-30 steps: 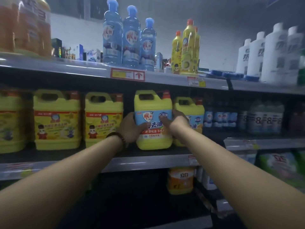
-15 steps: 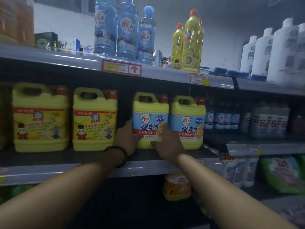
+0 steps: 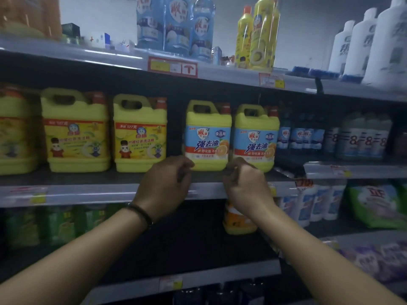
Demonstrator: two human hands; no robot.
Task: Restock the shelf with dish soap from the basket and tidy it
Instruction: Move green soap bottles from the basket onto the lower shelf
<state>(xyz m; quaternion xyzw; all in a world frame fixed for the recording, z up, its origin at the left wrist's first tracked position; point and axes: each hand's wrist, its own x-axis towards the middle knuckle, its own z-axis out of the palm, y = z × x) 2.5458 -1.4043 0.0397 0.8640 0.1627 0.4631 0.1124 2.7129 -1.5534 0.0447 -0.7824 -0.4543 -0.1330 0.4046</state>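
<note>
Two yellow dish soap jugs with blue labels stand upright side by side on the middle shelf (image 3: 110, 191): the left jug (image 3: 208, 135) and the right jug (image 3: 256, 138). My left hand (image 3: 167, 183) hovers just below and in front of the left jug, fingers loosely curled, holding nothing. My right hand (image 3: 246, 188) is in front of the shelf edge beneath the gap between the two jugs, fingers also loosely curled and empty. Neither hand touches a jug. No basket is in view.
Larger yellow jugs with yellow labels (image 3: 139, 134) (image 3: 76, 133) line the middle shelf to the left. Blue bottles (image 3: 176, 25) and yellow bottles (image 3: 264, 34) stand on the top shelf, white bottles (image 3: 370, 45) at right. An orange bottle (image 3: 239, 221) sits on the lower shelf.
Both hands let go of the left blue-label jug and drew back toward me and down. The jug now stands next to the right one.
</note>
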